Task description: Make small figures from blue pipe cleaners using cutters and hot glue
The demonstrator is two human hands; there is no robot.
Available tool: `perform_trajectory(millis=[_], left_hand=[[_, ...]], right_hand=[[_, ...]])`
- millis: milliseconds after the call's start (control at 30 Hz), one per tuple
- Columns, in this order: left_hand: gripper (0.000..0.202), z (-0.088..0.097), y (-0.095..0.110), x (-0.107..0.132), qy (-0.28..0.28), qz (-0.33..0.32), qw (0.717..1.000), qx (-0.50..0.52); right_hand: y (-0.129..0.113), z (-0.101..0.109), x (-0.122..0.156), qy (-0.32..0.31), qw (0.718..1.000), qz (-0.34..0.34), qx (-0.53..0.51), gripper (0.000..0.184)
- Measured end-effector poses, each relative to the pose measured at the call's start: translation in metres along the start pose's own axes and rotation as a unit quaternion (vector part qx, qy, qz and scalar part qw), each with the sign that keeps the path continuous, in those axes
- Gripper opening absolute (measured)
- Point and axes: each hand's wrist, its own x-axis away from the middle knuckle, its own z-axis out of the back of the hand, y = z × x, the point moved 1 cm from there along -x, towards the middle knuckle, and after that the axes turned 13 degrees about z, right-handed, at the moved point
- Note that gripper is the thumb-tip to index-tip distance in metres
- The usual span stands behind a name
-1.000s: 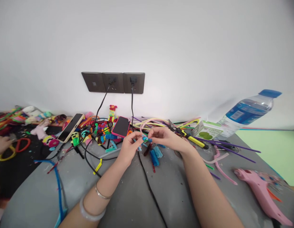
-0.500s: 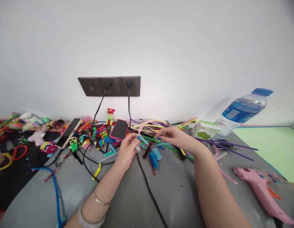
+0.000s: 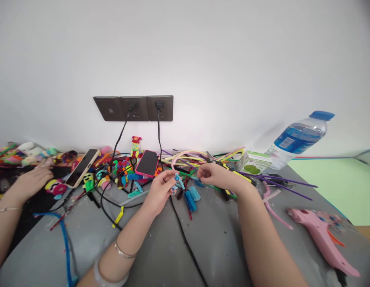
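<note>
The left hand [image 3: 161, 189] pinched a blue piece [image 3: 179, 182], apparently raised for a clear view. The right hand [image 3: 216, 176] hovered nearby, fingers half curled, any grip hidden. Blue bundles [image 3: 190, 201] lay between them, probably for easy reach.

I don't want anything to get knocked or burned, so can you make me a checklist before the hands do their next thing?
1. Left hand has a grip on the light-blue piece: ok.
2. Right hand is free: cannot tell; its fingers are curled.
3. Blue bundle lies on the table, within easy view: ok.
4. Black cord is out of the work area: not ok; it crosses the table near the left hand.
5. Pink glue gun is apart from both hands: ok. Cool: cannot tell.
6. Water bottle has its cap on: ok.
</note>
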Motion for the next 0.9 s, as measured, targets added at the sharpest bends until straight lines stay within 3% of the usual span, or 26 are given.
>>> perform_trajectory(millis=[133, 200, 433, 900], left_hand=[[0.041, 0.001, -0.001, 0.0, -0.001, -0.007, 1.0, -0.02], [0.039, 0.0, -0.001, 0.0, 0.0, -0.015, 1.0, -0.016], [0.037, -0.002, 0.001, 0.0, 0.007, -0.035, 0.999, -0.004], [0.03, -0.001, 0.002, 0.001, 0.018, -0.094, 0.995, -0.014]], right_hand=[[-0.028, 0.001, 0.001, -0.023, 0.987, 0.107, -0.118, 0.012], [-0.037, -0.005, -0.003, -0.011, 0.979, 0.128, -0.16, 0.015], [-0.031, -0.029, -0.021, 0.0, 0.972, 0.113, -0.204, 0.016], [-0.028, -0.031, -0.021, -0.004, 0.963, 0.084, -0.254, 0.016]])
